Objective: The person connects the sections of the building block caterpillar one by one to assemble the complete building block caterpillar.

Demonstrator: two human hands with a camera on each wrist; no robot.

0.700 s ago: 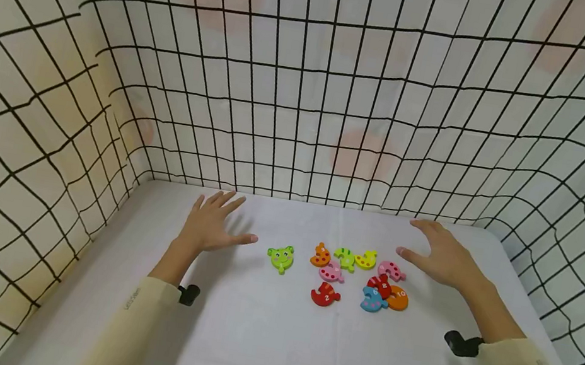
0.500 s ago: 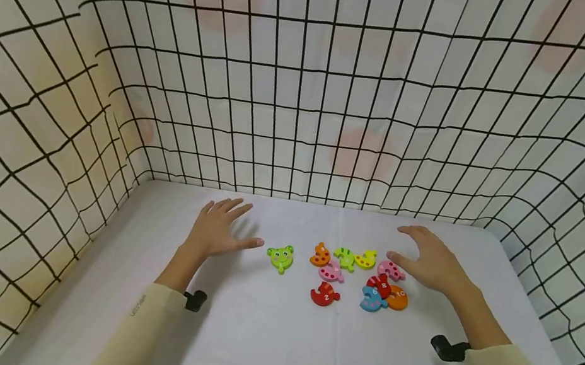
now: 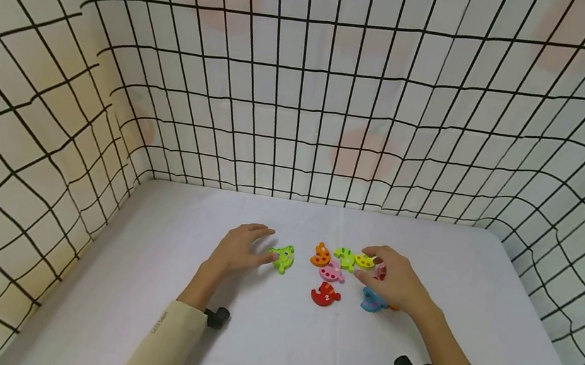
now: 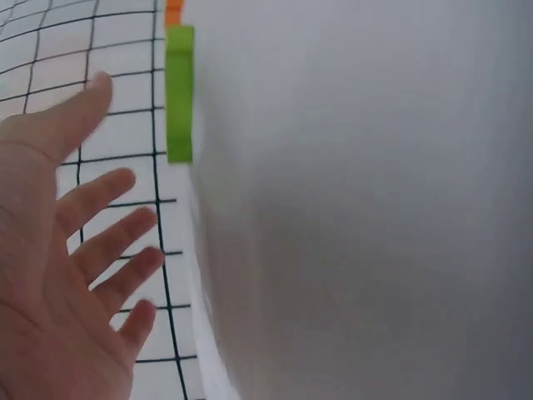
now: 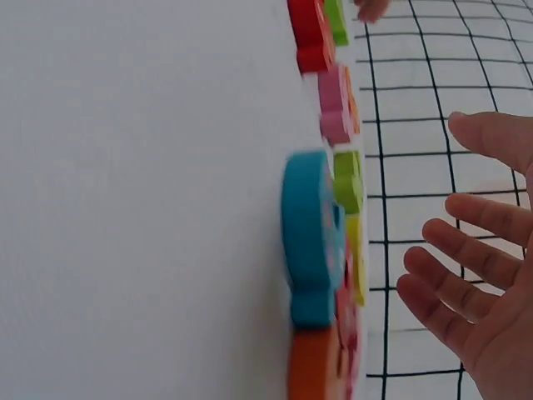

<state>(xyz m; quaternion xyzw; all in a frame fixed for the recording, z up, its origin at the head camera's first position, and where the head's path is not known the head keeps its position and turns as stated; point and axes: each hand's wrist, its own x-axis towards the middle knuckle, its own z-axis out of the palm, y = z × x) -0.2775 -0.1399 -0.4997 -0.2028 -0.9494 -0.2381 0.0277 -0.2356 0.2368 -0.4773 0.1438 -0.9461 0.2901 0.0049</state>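
My left hand (image 3: 241, 250) hovers beside a light green frog-face piece (image 3: 285, 259), its thumb tip overlapping the piece's left edge in the head view. The left wrist view has the fingers spread and holding nothing. Over the right cluster of painted pieces is my right hand (image 3: 392, 279), palm down, fingers loosely bent with nothing in them. It partly covers a pink piece and an orange one, and hides the red number 8 piece. Near its fingertips lie a yellow piece (image 3: 363, 262) and a green striped piece (image 3: 344, 258). A blue piece (image 5: 306, 225) shows below the hand.
Between the hands lie an orange spotted piece (image 3: 321, 255), a pink spotted piece (image 3: 332, 271) and a red piece numbered 2 (image 3: 325, 294). All sit flat on the white-covered table (image 3: 278, 346). Black wire mesh (image 3: 304, 108) stands along the back and both sides.
Both hands have moved inward and lower over the table, the left toward the frog-face piece, the right left over the cluster. The pieces lie where they were.
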